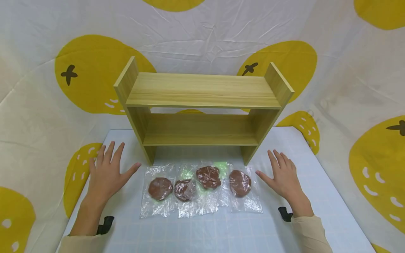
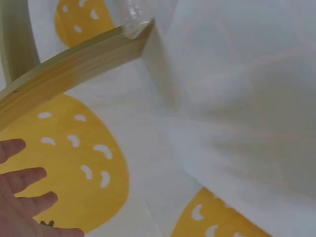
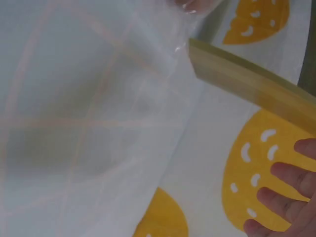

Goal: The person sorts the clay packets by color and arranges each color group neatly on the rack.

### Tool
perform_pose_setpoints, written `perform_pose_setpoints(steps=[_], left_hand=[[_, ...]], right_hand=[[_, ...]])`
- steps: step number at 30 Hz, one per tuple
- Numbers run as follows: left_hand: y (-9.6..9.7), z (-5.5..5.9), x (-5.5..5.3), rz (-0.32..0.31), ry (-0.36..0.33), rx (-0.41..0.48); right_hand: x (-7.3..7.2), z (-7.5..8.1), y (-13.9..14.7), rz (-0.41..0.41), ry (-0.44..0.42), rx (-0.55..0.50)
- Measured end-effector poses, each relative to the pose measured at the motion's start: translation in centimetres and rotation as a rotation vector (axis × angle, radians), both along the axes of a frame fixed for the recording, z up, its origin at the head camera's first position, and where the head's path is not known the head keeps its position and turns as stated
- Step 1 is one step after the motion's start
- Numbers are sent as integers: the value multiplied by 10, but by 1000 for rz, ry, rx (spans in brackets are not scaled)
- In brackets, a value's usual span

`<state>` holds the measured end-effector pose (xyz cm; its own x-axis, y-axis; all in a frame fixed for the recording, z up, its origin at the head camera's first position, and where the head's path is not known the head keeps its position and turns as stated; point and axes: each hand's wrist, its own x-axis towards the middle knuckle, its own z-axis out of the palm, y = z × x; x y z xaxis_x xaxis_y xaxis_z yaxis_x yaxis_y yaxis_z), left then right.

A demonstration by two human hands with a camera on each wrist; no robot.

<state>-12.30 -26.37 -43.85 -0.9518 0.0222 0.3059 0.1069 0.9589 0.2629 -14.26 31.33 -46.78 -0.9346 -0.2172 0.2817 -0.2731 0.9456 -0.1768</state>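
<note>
My left hand (image 1: 107, 177), fingers spread, hovers over the table's left side and holds nothing. My right hand (image 1: 282, 177) is likewise spread on the right side, its thumb pointing toward the bags. Between the hands lie several clear plastic bags, each with a flat, round brown piece inside: a left one (image 1: 160, 188), a smaller one (image 1: 183, 190) partly covered by plastic, one a little farther back (image 1: 208, 176), and a right one (image 1: 240, 183). In the wrist views, spread fingers (image 2: 29, 180) of the left and fingers (image 3: 286, 197) of the right appear with nothing in them.
A two-tier wooden shelf (image 1: 202, 90) stands upright behind the bags, with raised side panels. Under everything is a table with a pale blue checked cloth (image 1: 196, 233). White fabric with yellow fruit prints (image 1: 202, 42) hangs at the back and both sides.
</note>
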Motion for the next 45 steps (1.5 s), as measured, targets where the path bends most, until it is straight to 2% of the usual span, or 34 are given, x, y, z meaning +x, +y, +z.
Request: perform_pose_setpoints(steps=[9, 13, 15, 18, 22, 28, 33, 38, 45], left_hand=[[4, 31, -14, -24, 153, 60], [6, 43, -16, -36, 197, 118], [8, 50, -17, -47, 204, 172], [10, 61, -18, -55, 165, 266], [12, 77, -23, -71, 137, 365], [18, 101, -35, -84, 213, 484], [24, 118, -46, -111, 214, 560], [31, 126, -55, -141, 204, 602], [40, 133, -63, -191, 234, 699]], right_hand=[[1, -1, -2, 45, -9, -130], [2, -2, -3, 38, -74, -200], [3, -3, -5, 23, -128, -240], [3, -3, -7, 2, -208, -291], [3, -5, -10, -2, -254, -333], [4, -8, -13, 3, -286, -380], [2, -13, -16, 9, -329, -447], [2, -16, -21, -53, -423, -463], [2, -19, -23, -134, -582, -482]])
